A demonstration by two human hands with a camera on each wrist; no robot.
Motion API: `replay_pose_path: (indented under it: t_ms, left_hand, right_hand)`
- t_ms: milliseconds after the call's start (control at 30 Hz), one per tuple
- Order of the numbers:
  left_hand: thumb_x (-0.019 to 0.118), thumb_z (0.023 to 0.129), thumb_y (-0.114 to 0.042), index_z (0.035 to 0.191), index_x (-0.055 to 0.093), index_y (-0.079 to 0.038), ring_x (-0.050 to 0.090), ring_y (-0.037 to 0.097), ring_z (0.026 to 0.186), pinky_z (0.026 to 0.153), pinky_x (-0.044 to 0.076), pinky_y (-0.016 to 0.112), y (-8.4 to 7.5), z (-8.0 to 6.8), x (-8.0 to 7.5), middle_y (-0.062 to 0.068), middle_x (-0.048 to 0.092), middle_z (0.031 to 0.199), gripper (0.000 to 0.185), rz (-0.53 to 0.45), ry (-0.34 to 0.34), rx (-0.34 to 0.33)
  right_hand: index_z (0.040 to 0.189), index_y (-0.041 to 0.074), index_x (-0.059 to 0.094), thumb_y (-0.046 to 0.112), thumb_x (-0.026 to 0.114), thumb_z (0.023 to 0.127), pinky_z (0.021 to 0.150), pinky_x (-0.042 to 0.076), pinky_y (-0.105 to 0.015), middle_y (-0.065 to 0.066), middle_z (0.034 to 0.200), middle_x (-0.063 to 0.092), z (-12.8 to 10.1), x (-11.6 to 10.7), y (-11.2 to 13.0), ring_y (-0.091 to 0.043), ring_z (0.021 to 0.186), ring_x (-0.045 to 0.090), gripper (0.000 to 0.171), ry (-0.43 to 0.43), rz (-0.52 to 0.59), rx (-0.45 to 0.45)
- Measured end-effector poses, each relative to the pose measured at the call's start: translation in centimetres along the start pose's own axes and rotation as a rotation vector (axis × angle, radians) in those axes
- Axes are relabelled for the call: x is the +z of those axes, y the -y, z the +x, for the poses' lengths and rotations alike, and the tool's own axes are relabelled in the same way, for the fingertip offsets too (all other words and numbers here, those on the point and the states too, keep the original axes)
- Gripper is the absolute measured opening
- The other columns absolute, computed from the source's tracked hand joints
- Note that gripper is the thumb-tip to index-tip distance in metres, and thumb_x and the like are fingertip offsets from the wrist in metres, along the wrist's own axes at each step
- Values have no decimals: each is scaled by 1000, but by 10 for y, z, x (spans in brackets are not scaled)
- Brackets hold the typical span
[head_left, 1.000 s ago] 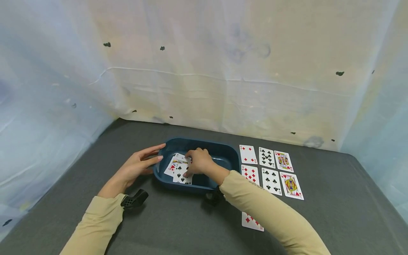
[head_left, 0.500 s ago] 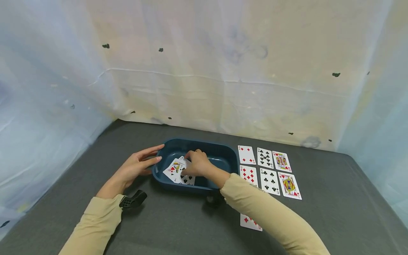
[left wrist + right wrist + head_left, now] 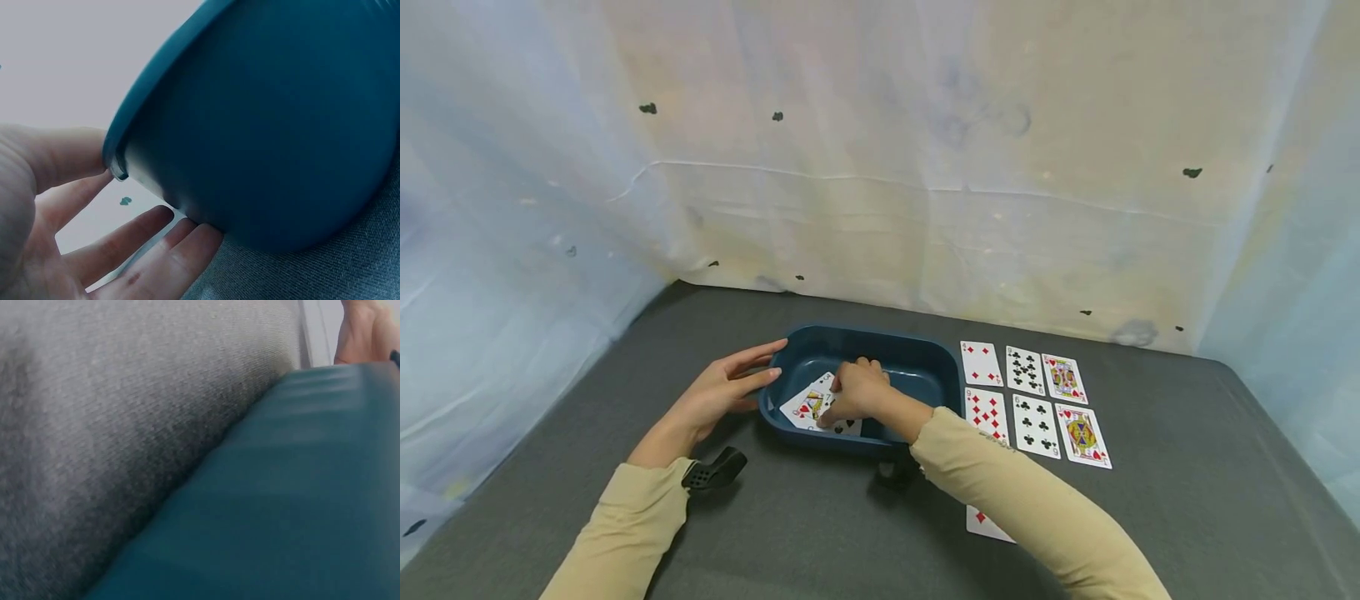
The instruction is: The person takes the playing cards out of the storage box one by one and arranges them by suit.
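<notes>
A dark blue tub stands on the grey table, with a small heap of face-up playing cards in its left half. My right hand reaches into the tub, its fingers curled down and pinching the top cards of the heap. My left hand lies at the tub's left end, with straight fingers touching the outer wall. In the left wrist view those fingers rest against the tub's wall. The right wrist view shows only the tub's wall and the grey cloth.
Right of the tub lie two rows of face-up cards, from a four of diamonds to a court card. One more card shows under my right forearm. A black wrist camera sits at my left cuff. A pale sheet hangs behind.
My right hand has drawn back toward the tub's near-left wall, and the heap of cards has slid with it. The left hand has stayed at the tub's end.
</notes>
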State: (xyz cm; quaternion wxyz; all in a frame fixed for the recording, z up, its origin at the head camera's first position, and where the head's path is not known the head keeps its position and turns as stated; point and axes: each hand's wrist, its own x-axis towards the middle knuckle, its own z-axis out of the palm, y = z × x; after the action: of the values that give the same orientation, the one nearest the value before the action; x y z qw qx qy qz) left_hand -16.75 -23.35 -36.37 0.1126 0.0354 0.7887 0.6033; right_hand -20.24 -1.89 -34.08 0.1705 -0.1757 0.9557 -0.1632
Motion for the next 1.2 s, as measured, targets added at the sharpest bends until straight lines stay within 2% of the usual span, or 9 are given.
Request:
replay_pose_path:
  t_ms: [100, 300, 400, 533, 667, 833, 967, 1067, 1200]
  left_hand:
    - [62, 93, -37, 150, 35, -20, 24, 40, 142, 98, 42, 59, 1, 0, 0, 17, 22, 157, 65, -2, 2, 4]
    - [62, 94, -37, 150, 35, -21, 23, 40, 142, 99, 41, 59, 1, 0, 0, 17, 21, 157, 64, 6, 3, 12]
    - [61, 95, -34, 150, 35, -22, 22, 40, 143, 99, 41, 60, 0, 0, 0, 17, 21, 157, 62, 9, 1, 8]
    - [60, 95, -33, 150, 34, -22, 23, 39, 142, 99, 41, 59, 0, 0, 0, 17, 21, 157, 62, 3, 1, 2]
    - [61, 95, -33, 150, 34, -21, 25, 39, 142, 99, 42, 57, 0, 0, 0, 17, 22, 157, 63, -7, 0, -2]
    - [62, 94, -34, 149, 36, -20, 30, 38, 139, 97, 46, 53, 1, 2, 0, 17, 25, 156, 63, -19, -3, -5]
    - [63, 94, -35, 149, 36, -20, 33, 38, 138, 96, 47, 51, 1, 2, -1, 17, 26, 155, 64, -20, 0, 0]
    - [62, 94, -34, 149, 36, -20, 32, 38, 138, 96, 47, 52, 1, 2, -1, 17, 26, 155, 63, -20, 1, 0]
    - [62, 94, -35, 149, 36, -21, 31, 38, 139, 96, 47, 52, 2, 3, 0, 16, 26, 155, 62, -18, -3, -2]
  right_hand:
    - [105, 10, 63, 39, 83, 72, 81, 38, -36, -4, 97, 53, 2, 0, -2, -18, 88, 43, 48, 11, 15, -7]
    - [101, 8, 52, 28, 80, 76, 64, 39, -26, -4, 88, 55, 0, -3, -6, -16, 74, 50, 42, 25, 191, -22]
    - [103, 8, 52, 27, 81, 77, 60, 40, -24, -4, 89, 55, -1, -4, -7, -15, 74, 51, 43, 34, 222, -23]
    - [110, 8, 54, 24, 83, 75, 66, 43, -27, -6, 95, 58, -3, -5, -7, -17, 79, 52, 48, 39, 203, -14]
    - [115, 7, 57, 12, 76, 79, 77, 47, -35, -12, 109, 59, -4, -7, -9, -23, 89, 53, 41, -43, 170, 31]
    - [121, 12, 63, 9, 68, 83, 98, 33, -45, -14, 123, 53, -8, -10, -16, -29, 106, 45, 38, -192, 53, 102]
    - [119, 14, 66, 12, 70, 80, 101, 26, -50, -14, 127, 52, -10, -7, -18, -32, 114, 40, 39, -229, 36, 48]
    - [116, 12, 67, 21, 76, 79, 98, 32, -46, -14, 123, 55, -11, -2, -16, -31, 113, 43, 39, -205, 44, -52]
    - [117, 8, 66, 30, 84, 73, 85, 43, -35, -12, 112, 58, -12, 4, -11, -26, 99, 51, 52, -134, 44, -155]
